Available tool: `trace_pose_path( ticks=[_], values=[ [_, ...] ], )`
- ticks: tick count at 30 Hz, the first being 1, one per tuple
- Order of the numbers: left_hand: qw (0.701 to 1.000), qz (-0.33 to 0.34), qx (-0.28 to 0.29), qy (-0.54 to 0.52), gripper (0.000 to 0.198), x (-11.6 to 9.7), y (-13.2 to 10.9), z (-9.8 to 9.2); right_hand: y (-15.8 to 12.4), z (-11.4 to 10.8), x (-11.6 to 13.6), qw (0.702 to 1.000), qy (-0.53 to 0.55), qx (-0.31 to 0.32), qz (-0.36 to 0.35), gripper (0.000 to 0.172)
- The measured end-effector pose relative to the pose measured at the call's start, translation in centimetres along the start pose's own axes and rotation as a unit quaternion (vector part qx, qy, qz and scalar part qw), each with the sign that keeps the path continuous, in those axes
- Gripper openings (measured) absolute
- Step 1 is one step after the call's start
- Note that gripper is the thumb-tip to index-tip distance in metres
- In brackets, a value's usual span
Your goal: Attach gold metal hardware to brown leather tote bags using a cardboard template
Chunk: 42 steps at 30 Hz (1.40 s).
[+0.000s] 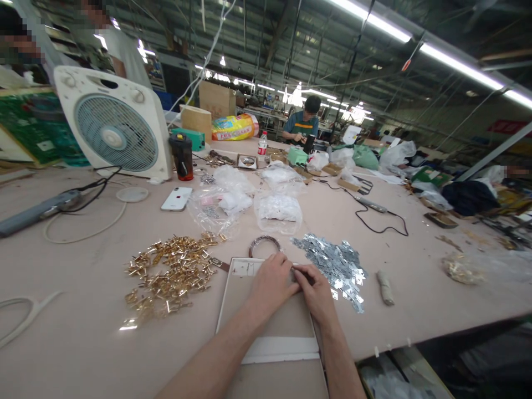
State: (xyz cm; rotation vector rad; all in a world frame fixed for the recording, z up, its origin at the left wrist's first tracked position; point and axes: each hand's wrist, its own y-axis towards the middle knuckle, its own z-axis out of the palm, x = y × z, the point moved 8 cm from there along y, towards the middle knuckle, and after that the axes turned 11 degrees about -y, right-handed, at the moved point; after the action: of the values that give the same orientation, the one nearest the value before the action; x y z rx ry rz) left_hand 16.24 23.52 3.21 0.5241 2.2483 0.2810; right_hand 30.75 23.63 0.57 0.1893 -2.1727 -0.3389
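A flat beige bag panel (286, 318) with white edges lies in front of me, with a brown looped handle (265, 239) at its far edge and a brown strap with a buckle (219, 264) sticking out to the left. My left hand (275, 276) rests over the panel's top right part, its fingers curled and pressed together. Beside it, my right hand (315, 288) pinches at the panel's right edge, thumb against fingers. The fingertips of both hands meet closely, and whatever is between them is hidden. Gold metal fittings (174, 266) are heaped left; small silver metal plates (332, 263) lie right.
Plastic bags (277, 213), a white phone (177, 199), a dark bottle (182, 158) and a box fan (118, 133) stand or lie beyond. Corded grey tools (372, 205) are on the table (166, 354). A rolled cloth (385, 288) lies right. A co-worker (302, 124) sits across.
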Motion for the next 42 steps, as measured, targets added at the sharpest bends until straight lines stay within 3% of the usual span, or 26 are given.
trace_pose_path(
  ticks=[7, 12, 16, 23, 28, 31, 36, 42],
  values=[
    [1.000, 0.007, -0.003, -0.004, 0.030, 0.2, 0.0, 0.1, 0.4, 0.5, -0.7, 1.000, -0.012, 0.011, 0.011, 0.026],
    [1.000, 0.003, 0.000, -0.008, 0.032, 0.2, 0.1, 0.1, 0.5, 0.7, -1.4, 0.999, 0.017, -0.006, 0.044, 0.031],
    [1.000, 0.011, 0.002, -0.009, 0.030, -0.2, 0.2, 0.1, 0.2, 0.0, -0.6, 0.998, 0.009, -0.038, 0.039, 0.026],
    [0.999, 0.042, 0.002, 0.004, 0.029, -0.6, 1.0, 0.7, -1.7, -4.9, 1.4, 0.976, -0.002, -0.215, 0.022, 0.026],
    [0.998, 0.054, 0.010, 0.017, 0.031, -0.7, 1.2, 0.9, -4.9, -10.0, -2.0, 0.922, 0.015, -0.370, 0.116, 0.039],
    [0.998, 0.053, 0.013, 0.017, 0.031, -0.9, 1.1, 0.8, -6.8, -13.2, -4.6, 0.893, 0.005, -0.421, 0.160, 0.046],
    [0.999, 0.043, 0.015, 0.009, 0.030, -1.0, 1.0, 0.7, -7.9, -16.9, -8.1, 0.896, -0.082, -0.396, 0.186, 0.042],
    [0.999, 0.049, 0.011, 0.006, 0.029, -1.1, 0.8, 0.5, -7.3, -16.4, -9.2, 0.927, -0.138, -0.314, 0.149, 0.031]
  ],
)
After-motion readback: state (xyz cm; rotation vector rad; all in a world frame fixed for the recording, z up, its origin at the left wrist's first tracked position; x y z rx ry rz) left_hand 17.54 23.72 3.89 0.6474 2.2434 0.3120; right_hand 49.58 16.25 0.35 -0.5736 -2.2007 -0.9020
